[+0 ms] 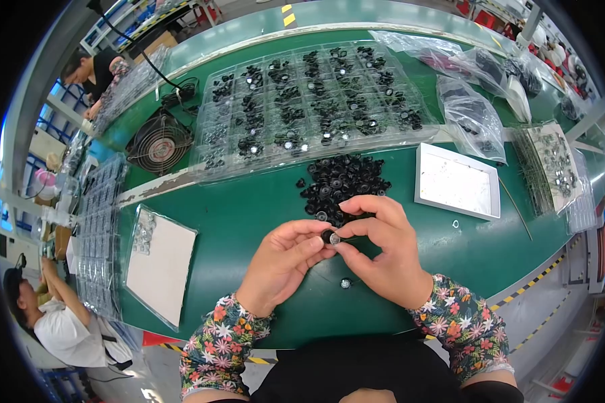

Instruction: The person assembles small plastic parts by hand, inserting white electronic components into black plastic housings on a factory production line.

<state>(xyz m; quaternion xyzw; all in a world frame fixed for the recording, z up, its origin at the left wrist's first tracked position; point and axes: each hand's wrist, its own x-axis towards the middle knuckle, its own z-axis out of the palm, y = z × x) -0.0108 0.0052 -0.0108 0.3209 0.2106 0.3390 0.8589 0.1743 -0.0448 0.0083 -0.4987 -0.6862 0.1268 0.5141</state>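
My left hand (pixel 281 260) pinches a small round black part (pixel 327 236) between thumb and fingertips. From the other side, my right hand (pixel 388 252) has thumb and index finger closed at a small clear disc (pixel 335 238) on the face of that part; whether the disc is seated in it I cannot tell. Just beyond my fingertips lies a heap of similar black parts (pixel 343 178), some with clear centres. A single small part with a clear top (pixel 345 283) rests on the green table (pixel 249 208) below my hands.
Large clear trays (pixel 232 144) of black parts span the back. A shallow white box (pixel 450 181) sits right, with plastic bags (pixel 470 114) behind. A pale board (pixel 158 269) bearing clear pieces lies left. A black fan (pixel 160 144) stands back left. Two people work at far left.
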